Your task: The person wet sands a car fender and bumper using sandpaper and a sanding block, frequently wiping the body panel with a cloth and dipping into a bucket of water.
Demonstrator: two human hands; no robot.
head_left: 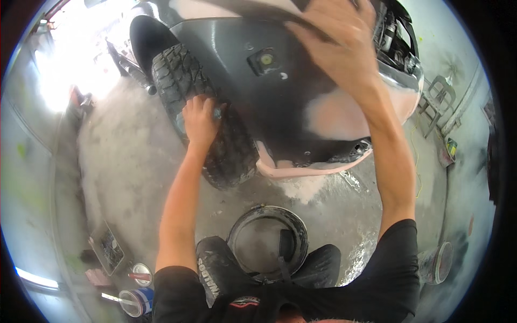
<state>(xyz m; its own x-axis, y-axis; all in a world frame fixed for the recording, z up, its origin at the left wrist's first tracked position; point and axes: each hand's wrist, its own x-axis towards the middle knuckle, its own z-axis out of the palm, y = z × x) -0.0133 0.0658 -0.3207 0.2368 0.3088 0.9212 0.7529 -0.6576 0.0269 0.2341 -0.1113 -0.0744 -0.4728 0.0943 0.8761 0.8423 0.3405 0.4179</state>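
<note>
My left hand (201, 117) rests against the black knobby tyre (186, 72), its fingers closed round a bluish bit of cloth or sponge (217, 113) that shows only at the edges. My right hand (344, 40) is raised over the upper part of the dark grey car fender (231, 46), its thumb apart from the fingers. Motion smears it. A long dark band (258, 9) runs up to this hand and crosses it; whether it is gripped I cannot make out. Pale and pinkish patches (336, 116) mark the bodywork, and a lamp opening (265, 61) sits in the fender.
Between my knees stands a round black bucket (232, 237) with cloudy water and a dark block-like thing (286, 245). Cans (137, 301) and a tray (107, 247) lie at the lower left. A chair (439, 102) and another bucket (442, 262) are along the right wall.
</note>
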